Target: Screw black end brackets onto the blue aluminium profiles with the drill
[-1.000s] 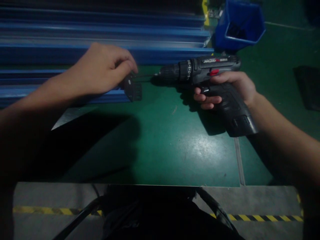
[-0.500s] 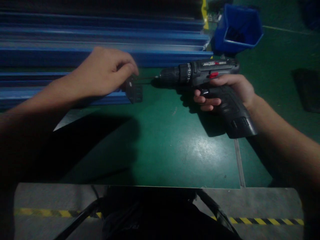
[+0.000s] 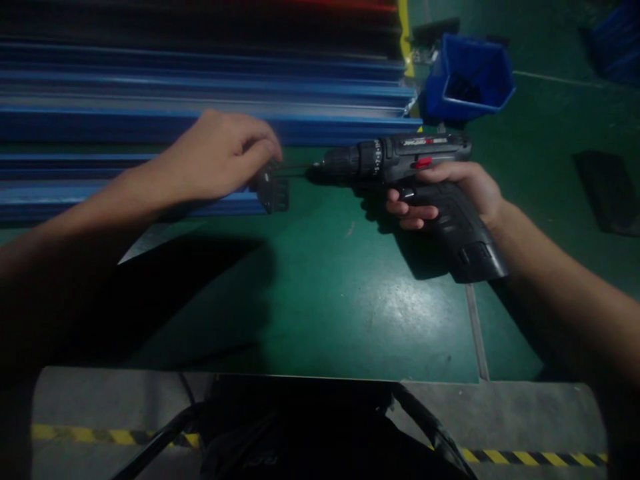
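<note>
My right hand [image 3: 450, 193] is wrapped round the grip of a black cordless drill [image 3: 400, 157] with a red switch. The drill lies level and its thin bit [image 3: 297, 167] points left at a small black bracket [image 3: 274, 190]. That bracket sits at the right end of the lower blue metal profile [image 3: 200, 205]. My left hand [image 3: 233, 153] is closed over the bracket's top, its fingertips pressed together near the end of the bit. What the fingertips pinch, if anything, is too blurred to tell.
Several long blue profiles [image 3: 325, 130] lie across the back left of the green table [image 3: 325, 300]. A blue bin [image 3: 435, 100] with dark parts stands at the back right. At the far right lies a dark flat object [image 3: 607, 193].
The whole view has shifted slightly, so most things appear a little lower. Both hands, the drill and the bracket keep nearly the same arrangement.
</note>
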`<state>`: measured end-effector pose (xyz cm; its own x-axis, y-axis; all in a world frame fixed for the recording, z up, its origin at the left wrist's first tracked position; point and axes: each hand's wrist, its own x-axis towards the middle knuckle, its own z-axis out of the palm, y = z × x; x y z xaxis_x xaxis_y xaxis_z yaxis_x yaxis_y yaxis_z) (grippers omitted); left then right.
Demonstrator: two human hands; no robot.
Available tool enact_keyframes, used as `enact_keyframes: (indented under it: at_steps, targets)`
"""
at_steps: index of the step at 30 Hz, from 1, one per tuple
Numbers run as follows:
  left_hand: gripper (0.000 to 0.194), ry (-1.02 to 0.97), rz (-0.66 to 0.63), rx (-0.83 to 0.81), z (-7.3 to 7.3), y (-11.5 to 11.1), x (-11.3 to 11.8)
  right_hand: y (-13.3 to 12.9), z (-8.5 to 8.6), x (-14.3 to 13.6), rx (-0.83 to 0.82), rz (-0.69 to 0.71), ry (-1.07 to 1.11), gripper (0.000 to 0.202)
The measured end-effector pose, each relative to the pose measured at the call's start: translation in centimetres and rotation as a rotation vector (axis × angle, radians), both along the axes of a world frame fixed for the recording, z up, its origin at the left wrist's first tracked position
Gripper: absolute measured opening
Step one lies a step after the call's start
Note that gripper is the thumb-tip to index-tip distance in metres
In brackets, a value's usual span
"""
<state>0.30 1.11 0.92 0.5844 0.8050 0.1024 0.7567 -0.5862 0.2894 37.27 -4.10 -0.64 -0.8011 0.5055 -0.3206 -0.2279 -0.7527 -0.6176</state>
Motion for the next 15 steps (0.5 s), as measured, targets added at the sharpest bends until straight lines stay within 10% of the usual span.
enact_keyframes:
  at_steps: [15]
  targets:
    - [0.045,-0.004,-0.011,0.021,-0.33,0.31,-0.05,-0.17,0.31,-0.27,0.017,-0.052,-0.076,0.024]
